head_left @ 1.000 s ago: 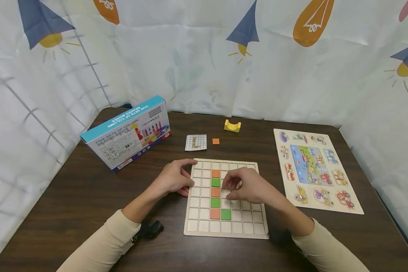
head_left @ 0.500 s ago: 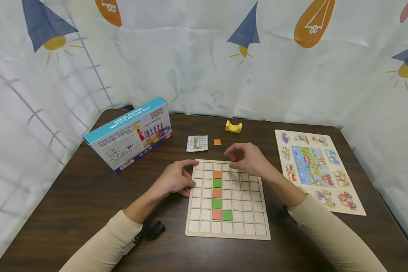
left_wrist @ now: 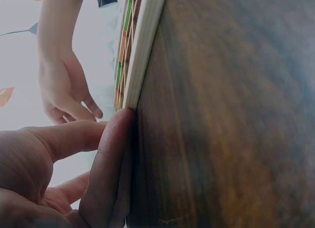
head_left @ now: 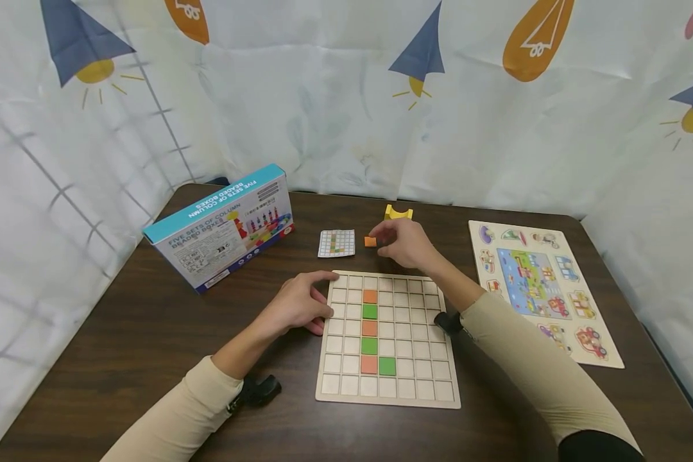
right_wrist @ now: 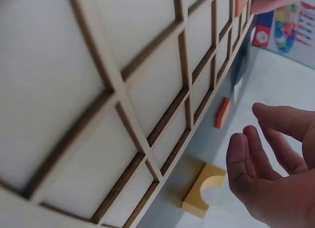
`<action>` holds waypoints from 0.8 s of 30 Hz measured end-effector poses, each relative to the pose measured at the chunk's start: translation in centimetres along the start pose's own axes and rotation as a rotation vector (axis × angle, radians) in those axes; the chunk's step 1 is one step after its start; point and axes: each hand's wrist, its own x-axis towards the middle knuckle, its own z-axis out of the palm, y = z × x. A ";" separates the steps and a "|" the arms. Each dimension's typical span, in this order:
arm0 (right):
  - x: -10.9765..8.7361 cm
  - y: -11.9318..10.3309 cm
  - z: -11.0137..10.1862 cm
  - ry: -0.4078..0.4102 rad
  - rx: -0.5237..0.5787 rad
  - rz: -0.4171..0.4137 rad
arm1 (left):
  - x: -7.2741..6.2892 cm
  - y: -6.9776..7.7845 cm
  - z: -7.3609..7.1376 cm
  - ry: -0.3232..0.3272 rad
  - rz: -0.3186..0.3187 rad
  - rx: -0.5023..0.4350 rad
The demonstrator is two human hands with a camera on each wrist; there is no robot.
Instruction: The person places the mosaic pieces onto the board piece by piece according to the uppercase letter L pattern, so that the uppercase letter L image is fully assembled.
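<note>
A wooden grid board (head_left: 404, 391) lies on the table in front of me, with orange tiles (head_left: 369, 328) and green tiles (head_left: 369, 346) standing in one column and a green tile (head_left: 387, 366) beside the lowest orange one. My left hand (head_left: 294, 301) rests against the board's upper left edge, its fingertips touching the rim; the left wrist view shows fingers (left_wrist: 115, 134) at the board's side. Beyond the board, my right hand (head_left: 405, 242) reaches to a loose orange tile (head_left: 370, 242). In the right wrist view its fingers (right_wrist: 238, 154) are parted, apart from that tile, holding nothing.
A small pattern card (head_left: 337, 244) lies left of the loose tile. Behind my right hand is a yellow arch block (head_left: 398, 212), partly hidden. A box (head_left: 225, 231) stands at the left, and a picture puzzle board (head_left: 531, 282) lies at the right, partly covered by my sleeve.
My right hand has moved from over the board's middle, across its far edge, to the loose orange tile. The left hand has stayed at the board's edge.
</note>
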 end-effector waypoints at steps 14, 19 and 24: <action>3.4 0.9 0.9 -0.017 -0.039 0.003 | -0.2 0.1 0.0 0.014 -0.017 -0.004; 3.8 1.0 1.1 -0.019 -0.073 0.002 | -0.2 0.1 0.2 0.018 -0.018 -0.014; 3.9 1.1 1.3 -0.016 -0.085 -0.016 | -0.2 0.1 0.2 0.017 -0.014 -0.014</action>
